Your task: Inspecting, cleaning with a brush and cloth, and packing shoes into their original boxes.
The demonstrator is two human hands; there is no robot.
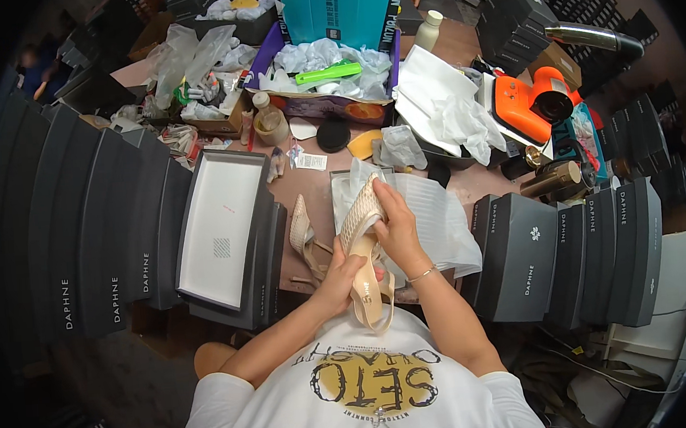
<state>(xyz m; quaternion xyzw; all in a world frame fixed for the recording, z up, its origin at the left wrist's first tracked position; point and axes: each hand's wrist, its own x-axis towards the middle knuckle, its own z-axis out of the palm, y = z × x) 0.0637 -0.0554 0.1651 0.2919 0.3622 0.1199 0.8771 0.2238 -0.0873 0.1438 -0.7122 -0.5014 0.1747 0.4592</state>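
Observation:
A beige slingback shoe [357, 219] with a woven-textured pointed toe is held up over the table's front edge, toe pointing away from me. My left hand [340, 279] is closed around its middle, near the heel end of the insole. Against the right side of the toe part, my right hand [396, 220] presses with its fingers along the upper. The matching slingback shoe [302, 231] lies on the table just left of my hands. Under and beyond the held shoe are white tissue and a ribbed foam sheet [430, 208].
Dark grey shoe boxes [513, 258] stand in rows at both sides. An open white-lined box [225, 230] sits left. Farther back are a purple bin [319, 103] with crumpled paper and a green-handled tool, bottles [270, 124], and an orange device [520, 110].

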